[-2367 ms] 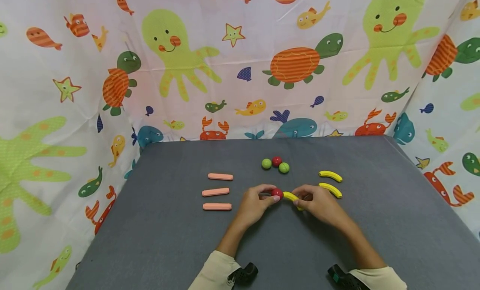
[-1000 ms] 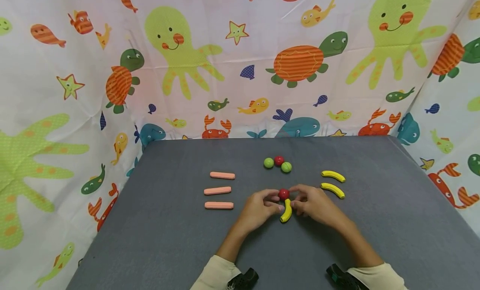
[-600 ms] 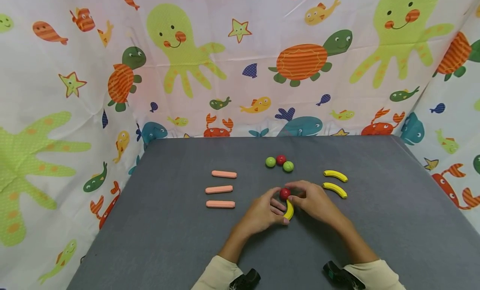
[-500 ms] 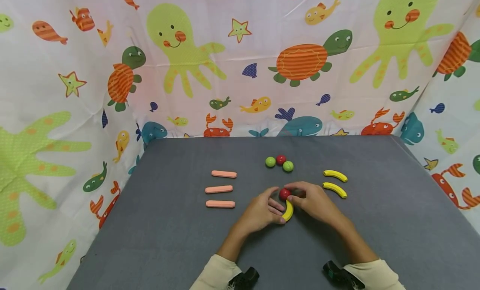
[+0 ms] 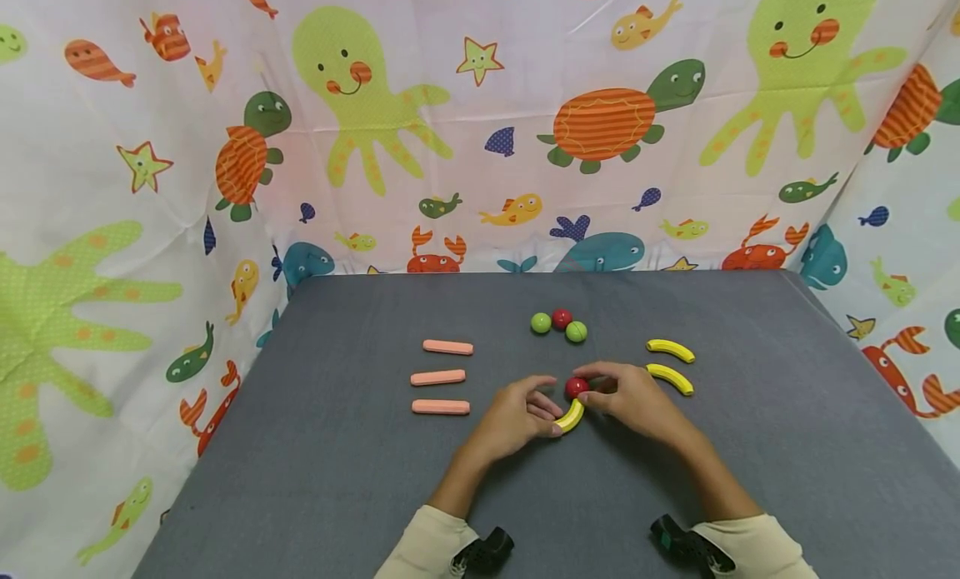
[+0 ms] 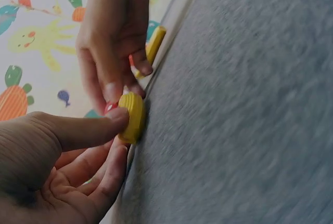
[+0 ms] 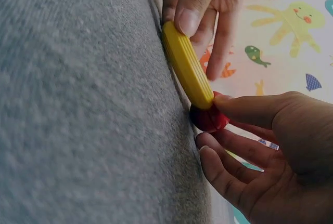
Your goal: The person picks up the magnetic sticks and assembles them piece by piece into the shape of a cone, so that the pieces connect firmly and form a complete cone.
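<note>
A toy banana (image 5: 570, 416) lies on the grey table with its upper end against a small red ball (image 5: 576, 386). My left hand (image 5: 513, 416) pinches the banana's lower end, the thumb pressing on its ridged side in the left wrist view. My right hand (image 5: 636, 402) holds the red ball between thumb and fingers. In the right wrist view, the right thumb sits where ball and banana (image 7: 188, 65) meet. The ball (image 7: 209, 118) shows a slit there, partly hidden behind the banana's end.
Three pink sausage-like sticks (image 5: 440, 406) lie in a column on the left. Farther back, two green balls (image 5: 541, 323) cluster with another red ball (image 5: 562, 318). Two more toy bananas (image 5: 670, 379) rest right of my right hand. A printed sea-animal curtain (image 5: 420, 146) hangs behind the table.
The banana has swung from the ball's right side to below it, its lower end now turned left. My left hand passed from ball to banana, my right from banana to ball.
</note>
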Demonstrator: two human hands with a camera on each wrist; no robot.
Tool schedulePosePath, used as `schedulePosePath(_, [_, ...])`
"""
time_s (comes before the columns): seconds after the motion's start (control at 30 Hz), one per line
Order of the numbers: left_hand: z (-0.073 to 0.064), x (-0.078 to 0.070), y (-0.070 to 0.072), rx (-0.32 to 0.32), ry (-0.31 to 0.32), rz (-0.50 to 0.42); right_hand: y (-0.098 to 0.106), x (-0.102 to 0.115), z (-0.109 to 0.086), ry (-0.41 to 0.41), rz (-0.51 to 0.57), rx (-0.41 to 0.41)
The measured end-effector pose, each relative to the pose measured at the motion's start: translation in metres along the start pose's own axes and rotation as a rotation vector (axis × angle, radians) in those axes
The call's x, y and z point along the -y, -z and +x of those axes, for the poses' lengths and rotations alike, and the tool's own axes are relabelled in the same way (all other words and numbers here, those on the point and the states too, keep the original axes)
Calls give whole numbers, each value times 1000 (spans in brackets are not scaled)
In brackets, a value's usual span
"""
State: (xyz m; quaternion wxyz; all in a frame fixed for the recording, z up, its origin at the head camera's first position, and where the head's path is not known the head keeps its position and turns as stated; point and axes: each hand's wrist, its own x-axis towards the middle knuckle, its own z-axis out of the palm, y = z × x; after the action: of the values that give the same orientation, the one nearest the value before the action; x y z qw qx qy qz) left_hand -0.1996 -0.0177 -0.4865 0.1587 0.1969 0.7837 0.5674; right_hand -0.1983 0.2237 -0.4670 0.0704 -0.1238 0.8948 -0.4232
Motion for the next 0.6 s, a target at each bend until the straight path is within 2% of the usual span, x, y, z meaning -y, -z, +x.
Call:
schedulePosePath(0.3, [2,6,12,-152,-17,51,7,-6,0,-10,33,60])
schedulePosePath(0.6, [5,9,11,-216,-46,35,9,-6,-1,22,75,102])
